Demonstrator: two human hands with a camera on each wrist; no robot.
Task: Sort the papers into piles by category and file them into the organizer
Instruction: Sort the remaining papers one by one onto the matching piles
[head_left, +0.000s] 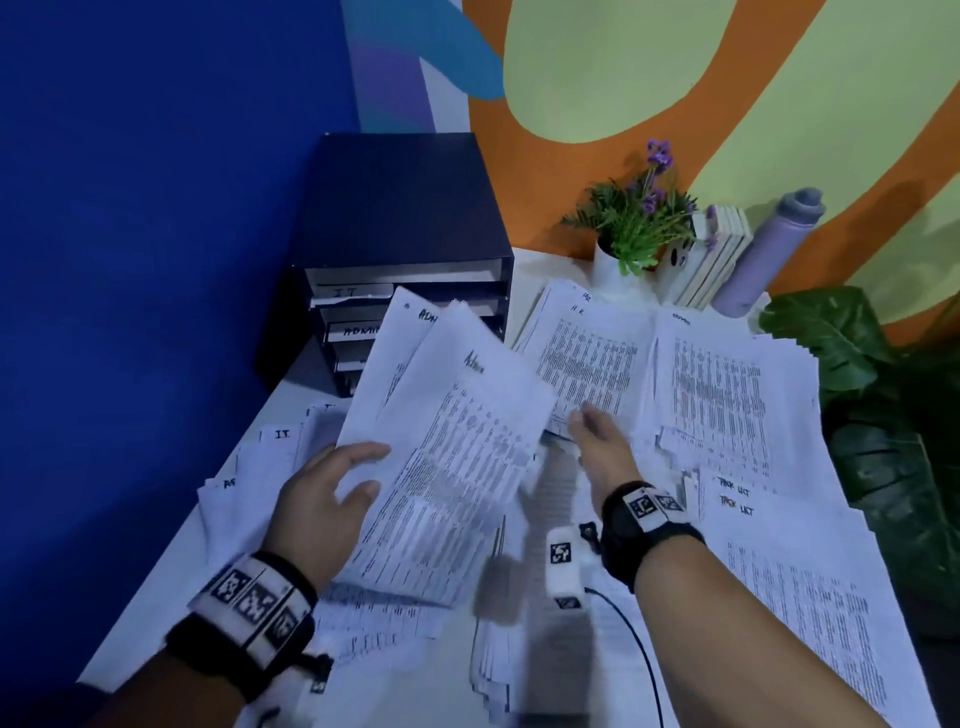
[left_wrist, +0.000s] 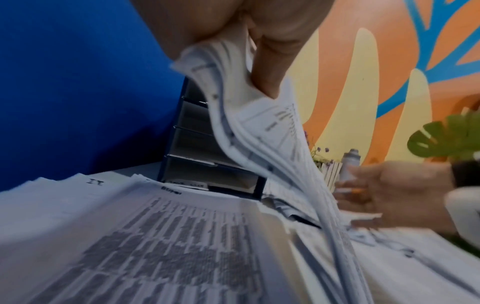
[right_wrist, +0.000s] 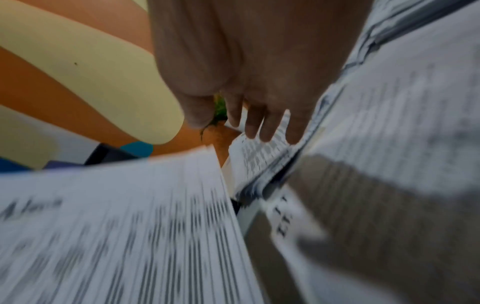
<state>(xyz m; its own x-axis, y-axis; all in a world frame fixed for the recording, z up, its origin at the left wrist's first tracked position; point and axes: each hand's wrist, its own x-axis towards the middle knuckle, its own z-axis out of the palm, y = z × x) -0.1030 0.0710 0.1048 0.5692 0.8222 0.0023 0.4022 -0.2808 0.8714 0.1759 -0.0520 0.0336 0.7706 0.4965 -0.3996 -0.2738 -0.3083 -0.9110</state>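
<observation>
The left hand (head_left: 324, 499) grips a sheaf of printed papers (head_left: 447, 441) by its left edge, thumb on top and fingers curled beneath, and holds it lifted and tilted above the white table (head_left: 156, 561). The top sheet carries a handwritten heading that reads something like "Admin". Under the hand, at the near left, more sheets lie spread out, one marked "IT" (head_left: 282, 434).

Far left, against the blue wall, stands the dark organizer (head_left: 395, 208), with labelled trays; the raised sheaf hides its lower slots.

The right hand (head_left: 602, 447) hovers in the middle with fingers straight and slightly spread, holding nothing, its fingertips over the near edge of the "HR" pile (head_left: 592, 353). Just right of that pile lies another pile (head_left: 727, 395), and near right are sheets headed "Task List" (head_left: 735, 499).

Along the far wall stand a potted flowering plant (head_left: 636, 218), some books (head_left: 714, 260) and a lilac bottle (head_left: 769, 249). A large green leaf (head_left: 831, 338) sits at the far right edge.
</observation>
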